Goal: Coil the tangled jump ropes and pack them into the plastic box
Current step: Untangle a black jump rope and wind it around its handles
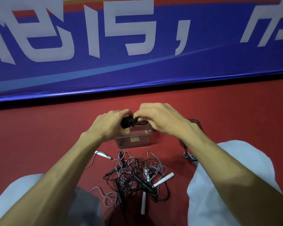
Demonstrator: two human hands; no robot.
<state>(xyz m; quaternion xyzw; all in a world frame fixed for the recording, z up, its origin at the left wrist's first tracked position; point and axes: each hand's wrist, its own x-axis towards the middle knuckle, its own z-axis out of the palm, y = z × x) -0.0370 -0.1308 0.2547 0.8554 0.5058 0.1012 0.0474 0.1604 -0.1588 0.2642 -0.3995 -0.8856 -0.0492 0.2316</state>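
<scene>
My left hand [111,123] grips a coiled black jump rope [127,123], held up above the clear plastic box [134,141]. My right hand [160,119] pinches the loose end of that same black rope close to the coil. The box stands on the red floor just below both hands, and my hands hide part of it. Nearer to me lies a tangle of black and grey jump ropes [134,175] with black and white handles, spread on the floor between my knees.
A blue banner [137,46] with large white characters runs along the back edge of the red floor. My knees in light trousers [219,185] flank the tangle. A grey rope piece [190,158] and a dark object lie under my right forearm.
</scene>
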